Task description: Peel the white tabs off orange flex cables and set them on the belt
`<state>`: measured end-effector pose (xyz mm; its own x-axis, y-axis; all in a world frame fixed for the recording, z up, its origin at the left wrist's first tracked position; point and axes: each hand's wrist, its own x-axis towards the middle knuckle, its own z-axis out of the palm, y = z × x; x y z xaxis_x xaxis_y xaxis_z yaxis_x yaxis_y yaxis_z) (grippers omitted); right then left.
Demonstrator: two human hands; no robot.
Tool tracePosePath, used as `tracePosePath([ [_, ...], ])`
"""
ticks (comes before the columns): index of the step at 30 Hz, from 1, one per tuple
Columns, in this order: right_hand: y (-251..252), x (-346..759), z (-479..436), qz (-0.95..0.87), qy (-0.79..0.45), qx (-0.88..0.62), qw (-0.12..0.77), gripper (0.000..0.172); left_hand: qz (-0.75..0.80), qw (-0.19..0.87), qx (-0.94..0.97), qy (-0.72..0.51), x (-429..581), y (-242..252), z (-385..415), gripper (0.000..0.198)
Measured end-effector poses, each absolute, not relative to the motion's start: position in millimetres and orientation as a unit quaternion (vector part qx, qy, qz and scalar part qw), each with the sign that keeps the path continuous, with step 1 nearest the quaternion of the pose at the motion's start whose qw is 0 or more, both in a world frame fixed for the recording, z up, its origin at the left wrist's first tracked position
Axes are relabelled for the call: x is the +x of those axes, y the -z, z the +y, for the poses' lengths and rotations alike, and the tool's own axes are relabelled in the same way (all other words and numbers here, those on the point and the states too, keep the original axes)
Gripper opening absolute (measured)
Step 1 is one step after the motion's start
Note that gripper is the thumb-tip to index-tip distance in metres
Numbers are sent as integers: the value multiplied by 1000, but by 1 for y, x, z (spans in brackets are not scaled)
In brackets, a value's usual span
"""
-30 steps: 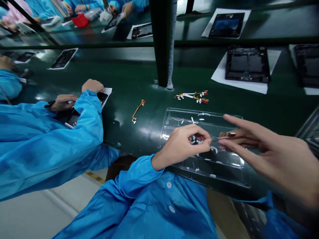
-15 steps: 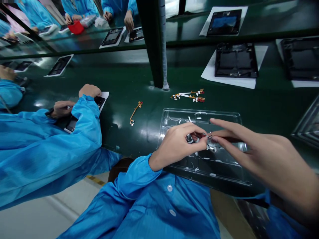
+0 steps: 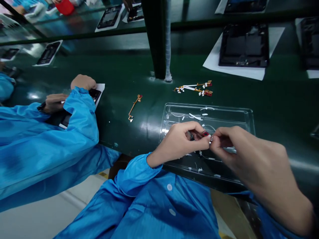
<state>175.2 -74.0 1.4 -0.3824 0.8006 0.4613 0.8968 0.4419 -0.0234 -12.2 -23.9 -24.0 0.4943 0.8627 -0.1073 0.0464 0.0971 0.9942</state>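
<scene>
My left hand (image 3: 178, 142) pinches a small flex cable (image 3: 205, 133) between thumb and fingers. Its dark red end shows at the fingertips, while most of it is hidden in the hand. My right hand (image 3: 251, 152) is closed too, thumb and forefinger pinching the small pale and silvery tip of the cable right beside the left fingertips. Both hands are over a clear plastic tray (image 3: 246, 111) strewn with white strips and scraps. Beyond the tray lies a small group of orange and white flex cables (image 3: 194, 88). A single orange flex cable (image 3: 134, 108) lies to their left.
A dark green post (image 3: 157, 43) with a wrapped pipe (image 3: 168, 43) rises from the green bench. Black device housings (image 3: 244, 46) sit on white sheets at the back right. To the left, a co-worker's blue sleeve (image 3: 79, 109) and hands reach over another device.
My right hand's fingers, spread apart before, have closed in a pinch at the left fingertips. The red end of the cable shows more clearly. The view has shifted slightly.
</scene>
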Motion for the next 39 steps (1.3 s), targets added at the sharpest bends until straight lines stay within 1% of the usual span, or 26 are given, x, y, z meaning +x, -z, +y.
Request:
tracePosePath([
  [3, 2, 166, -76, -819, 164, -512, 199, 5, 362, 730, 490, -310, -13, 26, -22, 34],
  [5, 2, 161, -76, -815, 150, -522, 203, 3, 368, 730, 476, -325, -13, 26, -24, 36],
  [7, 2, 159, -75, -806, 85, -538, 233, 4, 403, 667, 517, -353, -14, 27, -27, 31],
  [10, -3, 162, -72, -778, -48, -562, 277, 7, 430, 552, 599, -390, -14, 28, -30, 17],
  [12, -7, 165, -72, -761, -112, -573, 284, 10, 430, 504, 628, -407, -15, 29, -31, 13],
  [14, -13, 169, -73, -756, -144, -575, 279, 12, 438, 479, 637, -415, -16, 29, -30, 10],
  [16, -18, 173, -75, -771, -131, -563, 267, 14, 439, 499, 625, -410, -17, 29, -29, 14],
  [20, -20, 177, -76, -821, -32, -515, 245, 6, 401, 618, 556, -386, -22, 28, -28, 32],
  [21, -18, 177, -75, -829, -10, -505, 241, 11, 398, 627, 546, -388, -23, 28, -27, 36],
  [24, -12, 176, -72, -844, 58, -483, 225, 24, 413, 607, 556, -389, -25, 28, -26, 40],
  [27, -7, 175, -70, -849, 101, -475, 210, 29, 433, 579, 585, -366, -26, 26, -27, 41],
  [30, -6, 174, -70, -853, 111, -470, 197, 31, 442, 553, 616, -346, -26, 22, -30, 48],
  [34, -7, 173, -69, -865, 133, -448, 182, 28, 445, 489, 677, -322, -27, 14, -36, 53],
  [39, -4, 171, -66, -873, 168, -432, 154, 14, 431, 440, 727, -305, -29, 14, -38, 58],
])
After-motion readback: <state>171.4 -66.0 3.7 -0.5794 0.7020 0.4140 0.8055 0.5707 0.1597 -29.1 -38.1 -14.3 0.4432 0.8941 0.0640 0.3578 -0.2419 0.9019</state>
